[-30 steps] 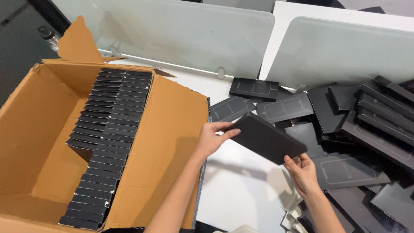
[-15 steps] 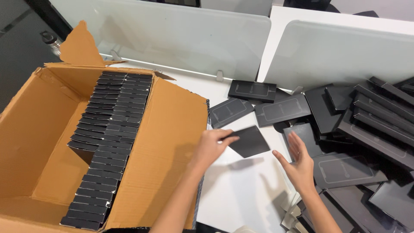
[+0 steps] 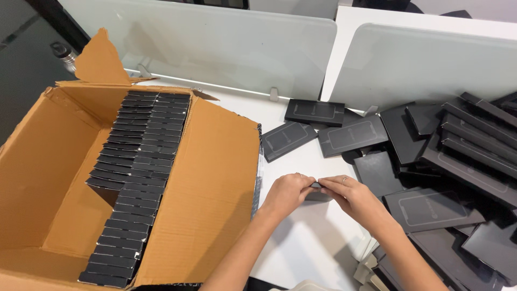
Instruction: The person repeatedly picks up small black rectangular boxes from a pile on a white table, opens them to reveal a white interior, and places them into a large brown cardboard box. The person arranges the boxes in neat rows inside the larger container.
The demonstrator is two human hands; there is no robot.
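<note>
Closed in together since a moment ago, left hand (image 3: 288, 192) and right hand (image 3: 350, 195) both pinching a small black box (image 3: 318, 193) on the white table (image 3: 307, 242), between the cardboard carton (image 3: 210, 178) and the heap of black boxes (image 3: 441, 161).

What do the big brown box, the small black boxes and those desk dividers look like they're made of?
Brown box: corrugated cardboard, matte, with a torn, ragged flap edge. Small black boxes, like the one held between the left hand and right hand: probably matte paperboard with faint printed outlines; thin, flat panels. Dividers: frosted glass or acrylic, pale and translucent; which one is unclear.
</note>
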